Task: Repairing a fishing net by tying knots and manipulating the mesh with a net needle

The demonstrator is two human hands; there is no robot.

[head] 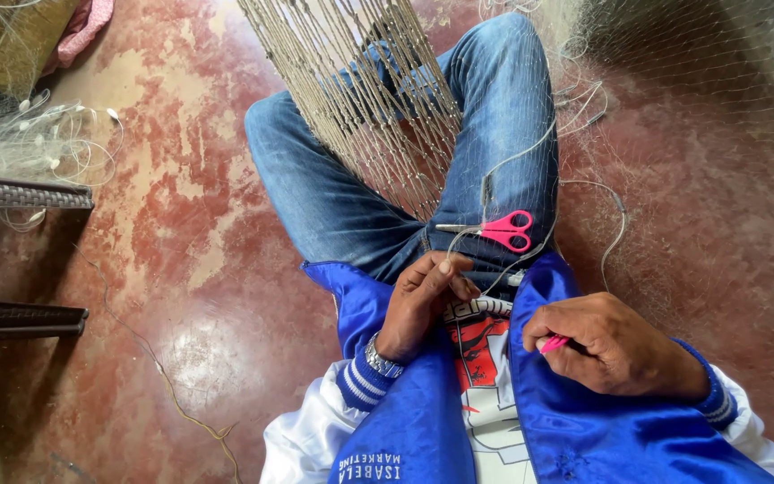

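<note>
Pink scissors (505,230); blue jeans (333,197); beige net (360,99); mottled red floor (190,233).

Floor (208,224): worn red-painted concrete, patchy, pale where the paint has rubbed off, faint sheen under soft daylight. Stool (11,260): dark brown woven-pattern plastic, at the left edge. Pink cloth (82,27): top left, beside a straw-coloured bundle (2,36). Loose cord (163,376): trailing across the floor.

Head view, steeply down, close over lap (423,242)
</note>
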